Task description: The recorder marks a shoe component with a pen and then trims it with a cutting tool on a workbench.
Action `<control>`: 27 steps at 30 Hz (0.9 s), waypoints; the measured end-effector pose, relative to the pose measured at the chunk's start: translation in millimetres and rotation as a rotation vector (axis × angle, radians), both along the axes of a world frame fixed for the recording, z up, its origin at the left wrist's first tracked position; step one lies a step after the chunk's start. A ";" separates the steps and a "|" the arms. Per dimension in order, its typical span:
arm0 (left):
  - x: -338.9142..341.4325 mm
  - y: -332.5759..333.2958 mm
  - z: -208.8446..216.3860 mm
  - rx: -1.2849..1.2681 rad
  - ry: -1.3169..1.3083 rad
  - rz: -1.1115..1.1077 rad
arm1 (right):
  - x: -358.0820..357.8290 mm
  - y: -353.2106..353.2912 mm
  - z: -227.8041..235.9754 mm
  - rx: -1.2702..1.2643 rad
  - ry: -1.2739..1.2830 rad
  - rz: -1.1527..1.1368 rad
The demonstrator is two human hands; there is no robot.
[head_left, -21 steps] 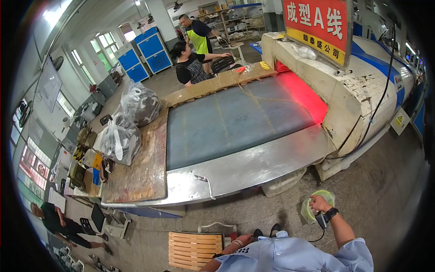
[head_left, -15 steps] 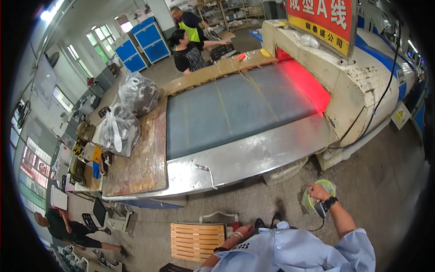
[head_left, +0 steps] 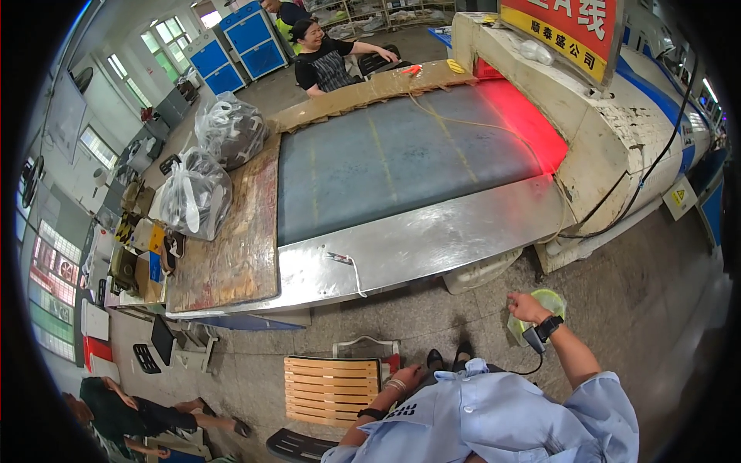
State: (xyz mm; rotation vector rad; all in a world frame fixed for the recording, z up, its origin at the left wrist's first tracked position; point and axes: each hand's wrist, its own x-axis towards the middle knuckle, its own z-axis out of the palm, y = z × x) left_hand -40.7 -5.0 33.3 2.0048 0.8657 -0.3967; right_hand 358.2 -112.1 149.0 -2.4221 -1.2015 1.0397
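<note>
My right hand [head_left: 529,307] hangs over a pale green bin [head_left: 554,306] on the floor and covers part of it. Its fingers are curled in; whether anything small is inside them I cannot make out. A dark watch band and a small black device on a cable are at that wrist. My left hand [head_left: 409,376] hangs loosely beside a slatted wooden chair [head_left: 328,391], fingers partly extended and no object visible in it. In front of me stands a conveyor with a grey belt [head_left: 386,162] and a shiny metal edge [head_left: 432,235].
Two clear plastic bags [head_left: 196,197] of goods lie on the worn wooden board [head_left: 231,255] at the conveyor's left end. A cream machine housing [head_left: 594,147] with a red glow stands right. One person [head_left: 328,65] sits beyond the belt, another [head_left: 123,409] at lower left.
The view has shifted, so the conveyor sits higher in the picture. My right hand has moved slightly left over the bin. The person beyond the belt has turned the head toward me.
</note>
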 end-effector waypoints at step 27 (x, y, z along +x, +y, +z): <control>-14.4 -23.5 9.1 0.029 -0.065 0.240 | -26.7 14.5 -12.0 -0.038 0.003 0.240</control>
